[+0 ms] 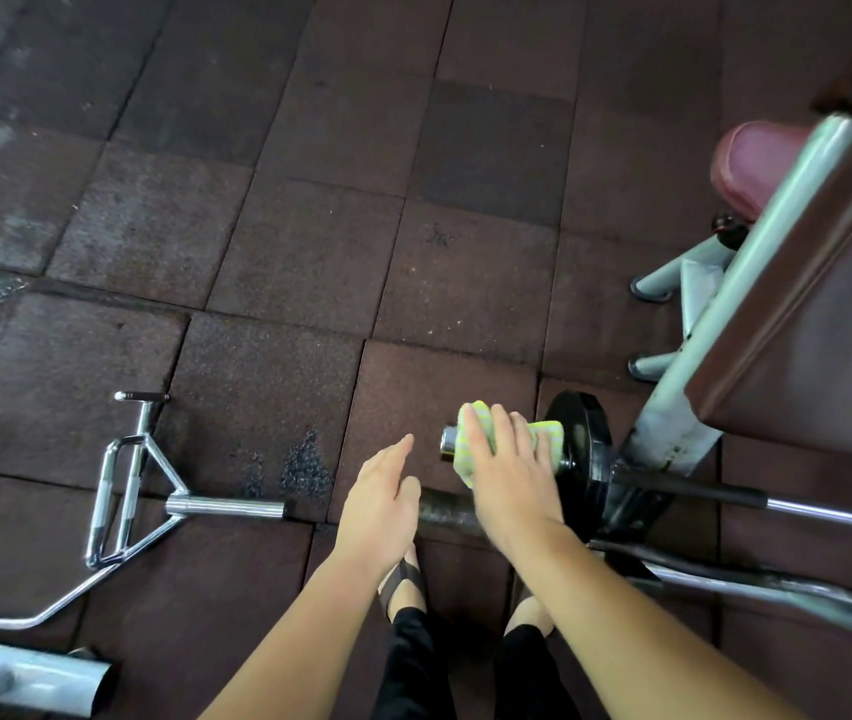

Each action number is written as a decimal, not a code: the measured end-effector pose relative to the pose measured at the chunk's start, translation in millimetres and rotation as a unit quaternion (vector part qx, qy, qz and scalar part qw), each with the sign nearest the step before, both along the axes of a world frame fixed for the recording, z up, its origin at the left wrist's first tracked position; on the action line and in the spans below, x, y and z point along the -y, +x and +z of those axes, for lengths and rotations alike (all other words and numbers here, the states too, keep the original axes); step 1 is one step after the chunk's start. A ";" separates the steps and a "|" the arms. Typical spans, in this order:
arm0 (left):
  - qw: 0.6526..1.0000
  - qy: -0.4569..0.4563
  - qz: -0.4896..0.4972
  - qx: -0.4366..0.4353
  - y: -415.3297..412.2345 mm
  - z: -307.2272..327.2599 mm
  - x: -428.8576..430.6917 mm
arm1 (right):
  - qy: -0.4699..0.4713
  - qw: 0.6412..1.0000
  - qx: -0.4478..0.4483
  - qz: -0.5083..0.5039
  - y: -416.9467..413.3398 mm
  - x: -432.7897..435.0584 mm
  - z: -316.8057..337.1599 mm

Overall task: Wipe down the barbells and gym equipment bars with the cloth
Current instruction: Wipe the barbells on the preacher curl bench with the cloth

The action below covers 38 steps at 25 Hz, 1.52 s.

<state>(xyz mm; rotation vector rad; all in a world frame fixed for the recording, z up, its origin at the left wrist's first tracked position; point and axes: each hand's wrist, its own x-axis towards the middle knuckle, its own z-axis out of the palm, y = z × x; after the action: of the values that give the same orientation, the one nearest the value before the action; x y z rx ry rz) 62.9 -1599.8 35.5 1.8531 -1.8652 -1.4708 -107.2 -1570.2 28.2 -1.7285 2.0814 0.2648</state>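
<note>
Head view, gym floor. R hand (509,472) lies palm-down w/ fingers curled over a yellow-green striped cloth (543,433), pressing it around the chrome sleeve end (448,443) of a loaded barbell; the cloth sits under the palm, between the sleeve tip and the black weight plate (582,449) just beyond the fingertips. L hand (379,504) is open and empty, fingers relaxed, hovering just left of the R hand above a second, darker bar end (447,511) that passes below both hands. Handling (judged): cloth is soft, light, conforms to the round sleeve; best wrapped and gripped from above. Bar is stiff steel, heavy w/ plate on, prob. stays put under wiping; smooth chrome may let the cloth slip, so firm squeeze needed. Well left of the L hand: chrome triceps bar (122,491) on the rubber floor tiles (309,241). Right of the R hand: padded bench (803,356). No brand, label or legible writing visible.
</note>
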 end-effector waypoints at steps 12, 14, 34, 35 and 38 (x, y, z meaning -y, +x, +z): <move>0.999 -0.020 -0.033 -0.012 -5.6 6.2 5.6 | -0.030 0.999 -0.018 -0.007 5.4 6.0 -11.7; 0.999 -0.021 -0.038 -0.010 -5.0 5.8 6.5 | -0.022 1.000 0.003 0.023 7.5 18.2 -10.4; 0.973 -0.147 -0.171 -0.050 -22.9 139.7 57.7 | -0.130 0.979 0.131 -0.083 -34.5 -12.9 179.3; 0.967 -0.157 -0.191 -0.062 -32.2 152.9 58.1 | -0.150 0.975 0.128 -0.102 -41.0 -20.0 193.8; 0.945 -0.186 -0.253 -0.094 -72.8 186.6 53.6 | -0.215 0.957 0.110 -0.161 -67.6 -50.0 229.3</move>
<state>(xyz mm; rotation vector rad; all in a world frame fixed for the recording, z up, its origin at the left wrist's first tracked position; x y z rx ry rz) -9.9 -1653.4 222.1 1.0754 -2.4203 -1.2320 -174.8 -1520.2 257.5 -1.5100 2.3197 -0.4904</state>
